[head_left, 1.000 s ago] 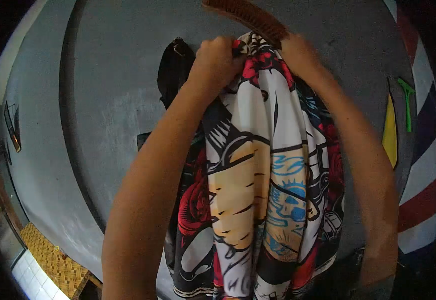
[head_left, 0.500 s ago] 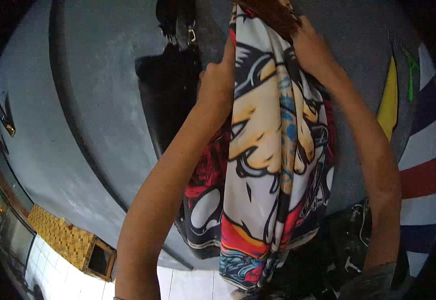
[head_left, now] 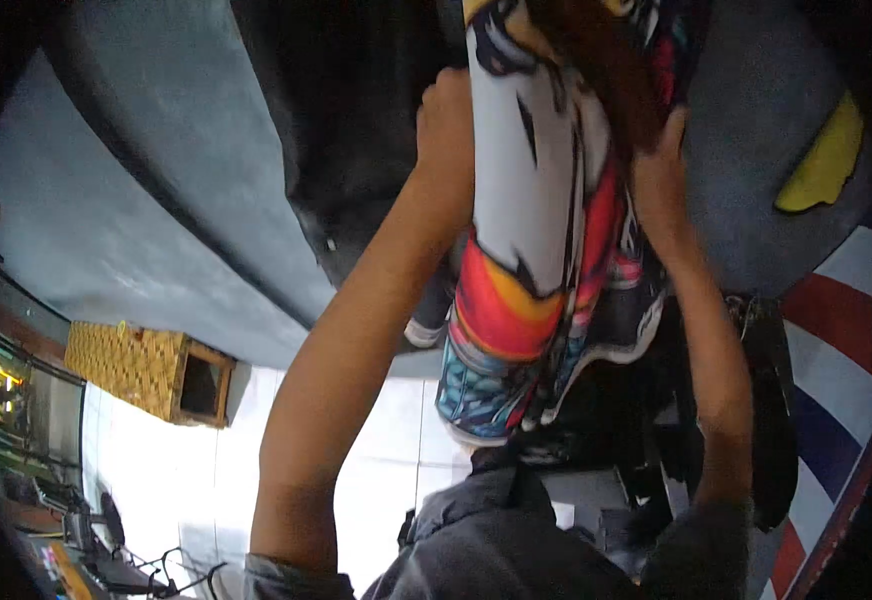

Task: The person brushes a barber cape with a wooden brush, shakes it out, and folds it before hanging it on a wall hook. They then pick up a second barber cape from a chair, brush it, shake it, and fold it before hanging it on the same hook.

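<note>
A colourful printed cloth [head_left: 526,170] with white, red, yellow and black cartoon shapes hangs in long folds in front of me. My left hand [head_left: 446,125] is at its left edge, curled around it, with most fingers hidden behind the fabric. On the other side, my right hand [head_left: 661,185] grips the lower end of a dark brown strip-like thing [head_left: 606,70] lying against the cloth. Its kind is too blurred to tell. The right thumb points up and the other fingers are mostly covered.
A black bag-like item [head_left: 356,120] hangs on the grey wall [head_left: 176,130] at left. A woven box [head_left: 131,370] stands on the white tiled floor [head_left: 246,480]. Dark items [head_left: 596,430] lie below the cloth. At right are a yellow shape [head_left: 824,165] and a striped cloth [head_left: 836,370].
The view has tilted downward, showing more floor and my clothing. Both hands are lower along the cloth, and the brown thing has come down with my right hand.
</note>
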A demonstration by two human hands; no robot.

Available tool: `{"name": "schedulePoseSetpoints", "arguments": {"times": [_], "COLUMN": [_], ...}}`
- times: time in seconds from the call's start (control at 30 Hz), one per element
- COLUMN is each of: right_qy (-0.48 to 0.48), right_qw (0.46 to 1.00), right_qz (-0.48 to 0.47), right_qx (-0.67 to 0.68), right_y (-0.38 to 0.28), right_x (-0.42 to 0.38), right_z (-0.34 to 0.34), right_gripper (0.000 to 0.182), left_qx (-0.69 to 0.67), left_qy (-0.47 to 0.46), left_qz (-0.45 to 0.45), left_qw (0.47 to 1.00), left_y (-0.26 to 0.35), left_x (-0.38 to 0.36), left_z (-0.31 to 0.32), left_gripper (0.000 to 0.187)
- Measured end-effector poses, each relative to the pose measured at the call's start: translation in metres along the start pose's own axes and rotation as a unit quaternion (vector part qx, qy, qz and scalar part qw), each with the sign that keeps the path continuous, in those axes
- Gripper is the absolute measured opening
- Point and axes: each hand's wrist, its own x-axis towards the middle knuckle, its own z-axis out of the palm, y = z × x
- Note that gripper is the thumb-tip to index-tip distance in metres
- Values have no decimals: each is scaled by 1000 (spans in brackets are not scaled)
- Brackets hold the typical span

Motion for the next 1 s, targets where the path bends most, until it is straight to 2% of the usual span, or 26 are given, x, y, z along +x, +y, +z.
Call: {"name": "schedulePoseSetpoints", "arguments": {"times": [0.03,0.07,0.1,0.13,0.2,0.23,0.3,0.37,0.4,0.43,0.5,0.53,0.57,0.6,0.63,0.67,0.7,0.77,0.8,0.83,0.9,0.93,1.0], "right_qy": [-48,-92,-214,-230,-164,-205,-302,-341,-384,-427,-669,-633,-593,-676,-750,-735,-613,-579,-544,-548,-777,-780,-762], "right_qw": [985,942,852,844,923,962,941,867,865,859,705,746,785,718,643,652,761,771,782,769,548,537,534], "right_qz": [97,196,380,387,254,105,106,223,211,198,165,126,87,62,33,19,-43,-79,-88,-120,-23,-61,-165], "right_qx": [132,256,289,292,240,147,112,286,245,203,170,163,157,156,152,186,208,253,291,307,308,314,327], "right_y": [-13,-27,-39,-38,-32,-37,-41,-55,-67,-83,-106,-108,-113,-122,-132,-140,-154,-172,-179,-190,-220,-233,-256], "right_x": [-24,-44,-55,-85,-159,-168,-239,-288,-303,-315,-256,-314,-372,-375,-378,-407,-407,-424,-429,-425,-398,-392,-388], "right_z": [4,2,1,18,60,62,94,114,103,91,53,76,100,99,97,103,88,86,88,90,91,93,90], "right_gripper": [50,56,61,61,60,56,48,44,42,39,43,45,47,49,50,50,51,49,47,47,46,46,43], "left_qx": [19,20,37,54,-20,-10,-12,-37,-52,-93,-139,-142,-111,-79,-87,-93,-93,-96,-84,-70,-29,-14,-12], "left_qy": [-7,-20,-70,-119,-102,-136,-171,-197,-221,-248,-294,-315,-370,-425,-417,-401,-394,-358,-334,-282,-196,-165,-14], "left_qz": [-52,-66,-82,-97,-168,-197,-257,-305,-323,-390,-502,-546,-498,-450,-512,-573,-619,-697,-718,-750,-805,-820,-860], "left_qw": [998,997,993,987,980,971,951,931,919,882,801,763,777,781,746,709,673,614,605,594,560,548,510], "left_y": [6,12,19,27,53,56,60,55,53,53,67,76,80,85,95,103,111,124,132,141,152,158,181], "left_x": [-22,-42,-61,-78,-112,-136,-181,-224,-255,-292,-359,-387,-414,-442,-477,-502,-508,-514,-515,-517,-523,-527,-534], "left_z": [3,1,-2,-5,-3,-2,3,7,11,17,26,26,19,7,-3,-14,-29,-56,-66,-77,-101,-114,-138], "left_gripper": [28,28,28,29,35,34,29,22,19,17,15,16,18,22,22,24,26,30,30,30,32,32,33]}}
